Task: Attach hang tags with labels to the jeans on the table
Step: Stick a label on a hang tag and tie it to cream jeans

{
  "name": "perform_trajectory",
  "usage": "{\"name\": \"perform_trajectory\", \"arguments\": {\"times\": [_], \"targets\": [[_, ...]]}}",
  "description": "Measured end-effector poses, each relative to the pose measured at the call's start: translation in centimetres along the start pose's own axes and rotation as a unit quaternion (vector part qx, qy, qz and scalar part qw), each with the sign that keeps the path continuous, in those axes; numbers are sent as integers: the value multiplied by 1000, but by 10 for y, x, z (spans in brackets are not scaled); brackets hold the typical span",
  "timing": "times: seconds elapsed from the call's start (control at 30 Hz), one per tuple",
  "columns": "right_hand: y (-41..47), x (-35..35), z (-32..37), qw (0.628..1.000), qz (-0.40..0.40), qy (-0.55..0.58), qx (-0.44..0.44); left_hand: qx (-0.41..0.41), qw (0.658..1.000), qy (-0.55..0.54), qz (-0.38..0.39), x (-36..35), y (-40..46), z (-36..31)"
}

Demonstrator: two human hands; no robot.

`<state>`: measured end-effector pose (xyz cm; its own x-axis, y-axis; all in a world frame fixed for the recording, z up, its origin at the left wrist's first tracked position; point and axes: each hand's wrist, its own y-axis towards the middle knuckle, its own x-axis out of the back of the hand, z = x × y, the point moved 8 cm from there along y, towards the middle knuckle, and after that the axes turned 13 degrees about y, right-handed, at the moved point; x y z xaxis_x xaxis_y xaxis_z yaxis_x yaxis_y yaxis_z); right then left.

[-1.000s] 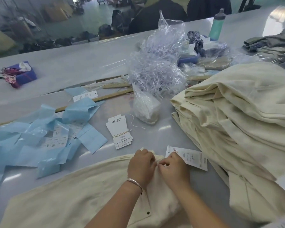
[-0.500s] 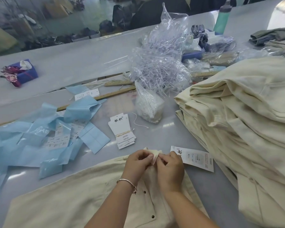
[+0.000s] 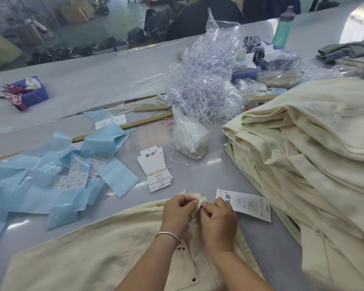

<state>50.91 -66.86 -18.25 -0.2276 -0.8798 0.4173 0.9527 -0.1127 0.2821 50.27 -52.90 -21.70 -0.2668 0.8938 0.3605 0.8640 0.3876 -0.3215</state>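
A cream pair of jeans (image 3: 97, 255) lies flat on the grey table in front of me. My left hand (image 3: 178, 213) and my right hand (image 3: 218, 217) meet at its waistband, both pinching a raised belt loop (image 3: 199, 203). A white hang tag with a label (image 3: 247, 204) lies just right of my right hand, partly under it. A banded stack of hang tags (image 3: 156, 170) sits beyond my hands. Any string between my fingers is hidden.
A tall pile of folded cream jeans (image 3: 307, 148) fills the right. Blue backing sheets with labels (image 3: 51, 171) litter the left. A clear bag of tag strings (image 3: 202, 91), a smaller bag (image 3: 189, 137), a wooden ruler (image 3: 135, 124) and a green bottle (image 3: 283, 28) lie further back.
The hands have lifted and spread slightly on the belt loop, which now stands up between the fingers. The tag lies a little further right as the view shifted.
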Motion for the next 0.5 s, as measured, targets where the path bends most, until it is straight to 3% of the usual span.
{"name": "perform_trajectory", "arguments": {"times": [0.17,0.3,0.37,0.5], "targets": [[2,2,-3,998,18,54,-11,11,999,47,-17,-1,5,-3],[21,30,-8,997,-39,68,6,37,998,-49,-25,10,9,-7],[39,30,-25,999,6,24,-45,43,996,-78,-5,12,8,-9],[51,7,-62,970,172,-63,-157,42,995,-89,34,3,5,-10]]}}
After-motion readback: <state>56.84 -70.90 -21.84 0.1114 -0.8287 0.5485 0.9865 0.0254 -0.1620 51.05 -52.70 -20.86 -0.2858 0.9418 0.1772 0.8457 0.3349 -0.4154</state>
